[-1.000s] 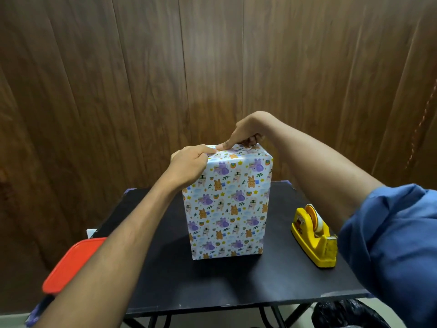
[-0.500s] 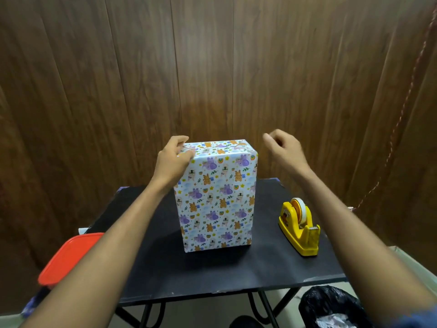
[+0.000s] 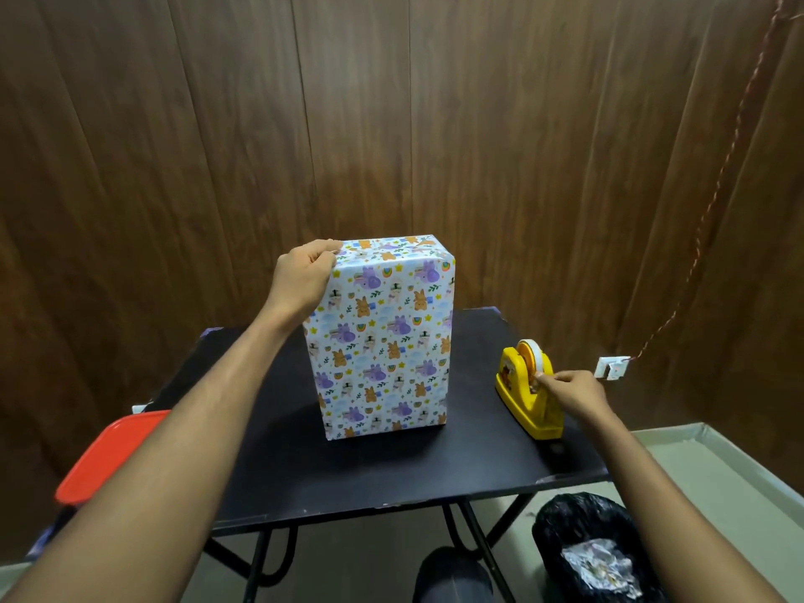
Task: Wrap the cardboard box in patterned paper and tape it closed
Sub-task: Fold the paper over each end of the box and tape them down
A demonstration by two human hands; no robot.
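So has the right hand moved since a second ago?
Yes. The right hand left the top of the wrapped box and dropped to the yellow tape dispenser on the box's right, where its fingers now pinch at the tape.

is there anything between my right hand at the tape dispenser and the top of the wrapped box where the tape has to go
Nothing visible. Bare black tabletop separates the yellow plastic tape dispenser, where the right hand pinches, from the tall pattern-wrapped box; the left hand grips its far top-left corner.
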